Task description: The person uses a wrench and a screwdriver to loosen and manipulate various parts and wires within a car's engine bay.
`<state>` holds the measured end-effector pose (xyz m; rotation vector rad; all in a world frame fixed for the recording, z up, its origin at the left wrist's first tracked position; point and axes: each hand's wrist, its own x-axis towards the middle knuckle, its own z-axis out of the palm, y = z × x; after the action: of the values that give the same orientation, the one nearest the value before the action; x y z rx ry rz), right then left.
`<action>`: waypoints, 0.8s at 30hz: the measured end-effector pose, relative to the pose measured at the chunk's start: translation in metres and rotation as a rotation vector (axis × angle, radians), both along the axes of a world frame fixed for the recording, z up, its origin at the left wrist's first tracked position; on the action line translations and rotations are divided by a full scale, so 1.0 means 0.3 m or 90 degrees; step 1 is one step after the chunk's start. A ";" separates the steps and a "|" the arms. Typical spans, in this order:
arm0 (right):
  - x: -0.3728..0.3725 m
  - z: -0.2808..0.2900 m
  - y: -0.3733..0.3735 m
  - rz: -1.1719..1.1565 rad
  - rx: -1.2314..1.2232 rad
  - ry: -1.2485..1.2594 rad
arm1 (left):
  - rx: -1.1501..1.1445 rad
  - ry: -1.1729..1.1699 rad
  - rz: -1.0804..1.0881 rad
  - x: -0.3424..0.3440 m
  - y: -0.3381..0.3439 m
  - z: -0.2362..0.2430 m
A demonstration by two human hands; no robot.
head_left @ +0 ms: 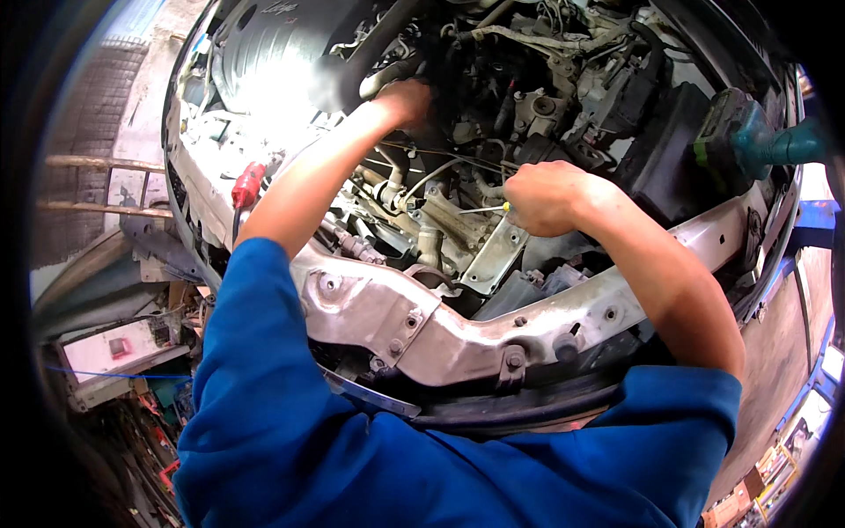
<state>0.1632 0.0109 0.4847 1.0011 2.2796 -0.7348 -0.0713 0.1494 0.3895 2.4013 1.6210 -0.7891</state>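
My left hand [407, 104] reaches deep into the engine bay, beside a dark hose. Its fingers are lost in shadow among the parts, so what they touch is hidden. My right hand [547, 198] is closed around the handle of a screwdriver [482, 209]. Only a bit of yellow at the handle's end and the thin metal shaft show, pointing left over the engine parts. Just below the shaft is a flat metal bracket [495, 257]. A red-handled screwdriver [249, 185] stands near my left forearm, shaft downward.
A bare metal crossmember [378, 308] runs along the car's front, between me and the engine. On the right side rests a teal cordless power tool [748, 145]. A bright light glares at the upper left, near the dark engine cover [273, 44]. Tools and parts clutter the lower left.
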 end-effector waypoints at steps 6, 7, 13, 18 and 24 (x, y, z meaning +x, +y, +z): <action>-0.020 -0.017 -0.022 0.020 -0.014 0.073 | -0.036 0.171 -0.270 -0.167 0.113 -0.241; -0.017 -0.023 -0.021 0.009 -0.013 0.074 | -0.041 0.198 -0.270 -0.142 0.121 -0.234; 0.023 -0.042 0.023 -0.091 0.060 -0.006 | -0.067 0.149 -0.153 -0.026 0.096 -0.165; 0.017 -0.024 0.032 -0.153 0.098 0.008 | -0.030 0.167 -0.131 -0.017 0.013 -0.091; 0.032 -0.021 0.035 -0.174 0.175 0.020 | 0.034 0.101 -0.121 -0.015 -0.069 -0.073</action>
<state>0.1727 0.0216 0.4784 1.4589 2.3396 -0.5547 -0.0759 0.1288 0.3676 2.6207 1.4988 -1.0029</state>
